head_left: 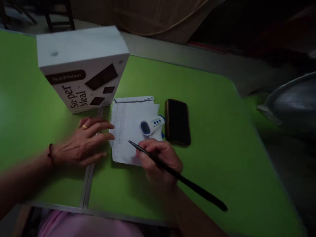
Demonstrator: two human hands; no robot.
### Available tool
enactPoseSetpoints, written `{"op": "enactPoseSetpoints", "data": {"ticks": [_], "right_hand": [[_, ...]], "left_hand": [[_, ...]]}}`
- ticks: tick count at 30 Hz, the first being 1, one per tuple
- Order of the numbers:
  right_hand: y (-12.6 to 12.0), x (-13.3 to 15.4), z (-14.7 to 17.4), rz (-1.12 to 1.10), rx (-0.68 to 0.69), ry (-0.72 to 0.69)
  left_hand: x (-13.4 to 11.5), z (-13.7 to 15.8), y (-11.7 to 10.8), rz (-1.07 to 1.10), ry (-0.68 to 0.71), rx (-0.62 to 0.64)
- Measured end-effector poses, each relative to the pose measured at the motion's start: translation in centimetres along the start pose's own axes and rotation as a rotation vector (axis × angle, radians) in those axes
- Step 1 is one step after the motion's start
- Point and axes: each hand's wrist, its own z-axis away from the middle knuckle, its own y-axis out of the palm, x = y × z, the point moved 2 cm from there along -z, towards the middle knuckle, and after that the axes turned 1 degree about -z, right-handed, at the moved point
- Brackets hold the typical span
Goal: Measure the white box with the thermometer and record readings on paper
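My right hand (160, 163) is closed around a long black pen (187, 184), its thin tip pointing left over the notepad (133, 113). Rows of small writing run along the pad's left side. My left hand (86, 141) lies with fingers spread, the fingertips at the left edge of the pad; a ring and a dark wrist string show on it. A white and blue infrared thermometer (154, 125) rests on the pad's right part, just beyond my right hand, which hides some of its handle. Beside it lies a dark smartphone (177, 121).
A tall white box (84, 49) printed "NutriMotion Su-per Meal" stands upright behind my left hand. The green table (212, 108) has a metal seam (88, 184) under my left hand and a rounded far right corner. A dark stool (59, 14) stands on the floor beyond.
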Motion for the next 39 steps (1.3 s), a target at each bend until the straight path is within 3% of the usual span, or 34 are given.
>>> {"op": "enactPoseSetpoints", "data": {"ticks": [3,7,10,15,39], "right_hand": [[0.9,0.0,0.3,0.011,0.058,0.075],[1.5,-0.3,0.2,0.105,0.108,0.114],[1.5,-0.2,0.1,0.146,0.127,0.030],[1.7,0.3,-0.1,0.125,0.169,-0.093],[1.8,0.3,0.0,0.223,0.253,-0.109]], "left_hand": [[-0.4,-0.3,1.1,0.025,0.127,0.159],[-0.2,-0.1,1.1,0.073,0.078,0.245],[-0.1,0.1,1.2,0.077,0.059,0.291],[-0.1,0.1,1.5,0.079,0.074,0.259],[0.1,0.1,1.6,0.082,0.078,0.271]]}}
